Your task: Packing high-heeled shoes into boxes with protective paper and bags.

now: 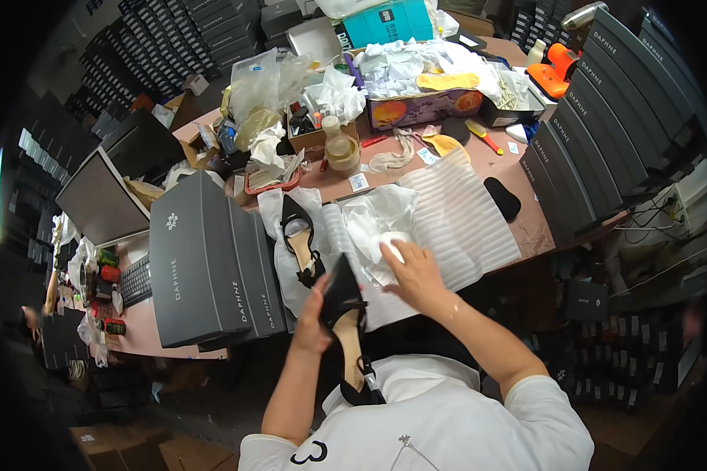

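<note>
My left hand (pixel 314 318) is closed round the side of a black pointed shoe (pixel 341 294), toe up, with its tan insole facing me and a strap at the heel. My right hand (pixel 418 276) has its fingers curled on a small white wad (pixel 397 239), paper or cloth, I cannot tell which. Below that wad lies crumpled white tissue paper (pixel 369 213), on an unfolded sheet of white striped foam wrap (pixel 467 224). The matching black shoe (pixel 292 210) rests on white wrapping to the left of the tissue.
Dark grey shoe boxes (pixel 192 267) stand at the left, beside a monitor (pixel 102 196) and keyboard (pixel 137 280). A tall stack of shoe boxes (pixel 589 133) leans at the right. Behind are a bottle (pixel 341 149), a carton of white cloths (pixel 424 110), a brush (pixel 484 136) and a black pad (pixel 502 199).
</note>
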The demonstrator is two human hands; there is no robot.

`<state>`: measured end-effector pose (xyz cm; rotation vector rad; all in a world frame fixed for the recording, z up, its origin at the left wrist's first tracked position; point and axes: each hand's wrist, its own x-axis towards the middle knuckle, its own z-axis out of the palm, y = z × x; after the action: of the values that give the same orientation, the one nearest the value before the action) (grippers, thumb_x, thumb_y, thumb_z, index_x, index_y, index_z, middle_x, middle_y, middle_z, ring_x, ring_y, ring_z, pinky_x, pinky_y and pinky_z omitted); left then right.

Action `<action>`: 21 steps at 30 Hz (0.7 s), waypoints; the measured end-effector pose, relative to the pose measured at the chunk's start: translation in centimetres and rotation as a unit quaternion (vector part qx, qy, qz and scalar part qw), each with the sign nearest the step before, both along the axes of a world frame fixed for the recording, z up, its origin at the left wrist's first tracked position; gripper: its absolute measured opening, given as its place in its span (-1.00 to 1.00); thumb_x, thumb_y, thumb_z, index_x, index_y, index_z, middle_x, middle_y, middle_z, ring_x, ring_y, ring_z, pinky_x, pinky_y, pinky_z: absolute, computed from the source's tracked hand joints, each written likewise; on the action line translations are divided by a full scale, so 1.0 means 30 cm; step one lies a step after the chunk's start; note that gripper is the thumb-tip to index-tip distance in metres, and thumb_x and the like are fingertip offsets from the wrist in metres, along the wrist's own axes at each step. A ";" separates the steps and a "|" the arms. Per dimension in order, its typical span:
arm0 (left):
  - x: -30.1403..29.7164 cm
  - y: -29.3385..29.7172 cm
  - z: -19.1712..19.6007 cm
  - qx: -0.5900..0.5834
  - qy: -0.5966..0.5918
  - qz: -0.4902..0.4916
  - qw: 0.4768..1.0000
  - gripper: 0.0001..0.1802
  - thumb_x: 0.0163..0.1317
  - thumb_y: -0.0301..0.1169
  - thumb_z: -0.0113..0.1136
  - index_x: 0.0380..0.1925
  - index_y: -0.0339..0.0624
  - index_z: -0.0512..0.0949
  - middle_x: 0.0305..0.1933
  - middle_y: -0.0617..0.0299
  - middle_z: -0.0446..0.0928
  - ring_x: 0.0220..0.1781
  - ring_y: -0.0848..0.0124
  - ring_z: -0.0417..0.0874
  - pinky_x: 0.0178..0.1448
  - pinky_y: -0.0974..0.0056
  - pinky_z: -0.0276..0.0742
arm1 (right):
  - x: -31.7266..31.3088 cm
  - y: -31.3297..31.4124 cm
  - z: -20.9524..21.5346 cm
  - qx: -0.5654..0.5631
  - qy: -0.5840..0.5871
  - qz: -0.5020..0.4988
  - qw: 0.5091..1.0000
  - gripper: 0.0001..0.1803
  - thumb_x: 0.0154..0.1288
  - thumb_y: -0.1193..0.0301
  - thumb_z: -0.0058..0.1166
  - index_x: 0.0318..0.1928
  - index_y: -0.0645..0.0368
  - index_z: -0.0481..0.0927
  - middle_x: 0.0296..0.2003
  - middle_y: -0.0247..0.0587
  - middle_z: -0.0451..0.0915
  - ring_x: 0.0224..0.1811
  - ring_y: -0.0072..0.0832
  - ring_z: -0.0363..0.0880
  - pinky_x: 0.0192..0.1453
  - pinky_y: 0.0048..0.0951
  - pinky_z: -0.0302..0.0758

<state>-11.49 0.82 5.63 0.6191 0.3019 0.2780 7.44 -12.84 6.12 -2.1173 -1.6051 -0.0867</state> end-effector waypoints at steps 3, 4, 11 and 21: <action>-0.034 -0.185 -0.037 0.068 0.085 -0.015 0.994 -0.37 0.37 -0.22 0.02 0.35 -0.14 0.09 0.24 -0.03 0.36 0.19 0.14 0.50 0.16 -0.02 0.53 | 0.139 0.075 -0.214 -0.095 -0.128 0.012 0.987 -0.46 -0.02 0.38 0.27 0.04 0.12 0.48 -0.29 -0.14 0.55 -0.15 -0.34 0.50 -0.03 -0.34 0.26; -0.045 -0.203 -0.045 0.073 0.105 -0.006 0.992 -0.35 0.36 -0.30 0.04 0.37 -0.12 0.04 0.22 -0.01 0.36 0.16 0.15 0.52 0.11 0.04 0.57 | 0.163 0.076 -0.215 -0.067 -0.070 0.026 0.995 -0.50 -0.01 0.50 0.24 0.03 0.15 0.48 -0.28 -0.10 0.55 -0.18 -0.26 0.53 -0.07 -0.25 0.33; 0.023 -0.070 -0.001 -0.030 0.083 0.137 0.987 -0.38 0.38 0.07 -0.10 0.21 -0.19 0.26 0.10 0.19 0.44 0.15 0.33 0.48 0.17 0.09 0.47 | -0.050 -0.100 0.055 0.111 0.757 0.004 0.644 -0.73 0.24 0.52 0.14 -0.05 0.18 0.44 -0.35 -0.30 0.50 -0.39 -0.62 0.53 -0.46 -0.58 0.57; 0.006 -0.163 -0.046 0.006 0.166 0.110 0.980 -0.47 0.19 -0.55 0.12 0.16 -0.21 0.23 -0.03 0.05 0.50 -0.15 0.25 0.66 -0.08 0.21 0.63 | -0.046 0.052 -0.030 0.097 0.272 0.027 0.957 -0.79 0.11 0.41 0.23 -0.28 0.19 0.51 -0.19 -0.09 0.51 -0.10 -0.13 0.51 -0.09 -0.26 0.48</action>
<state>-11.32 -4.07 4.25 0.6443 0.6933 0.3904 6.06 -11.28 5.21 -1.7436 -1.2624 0.3191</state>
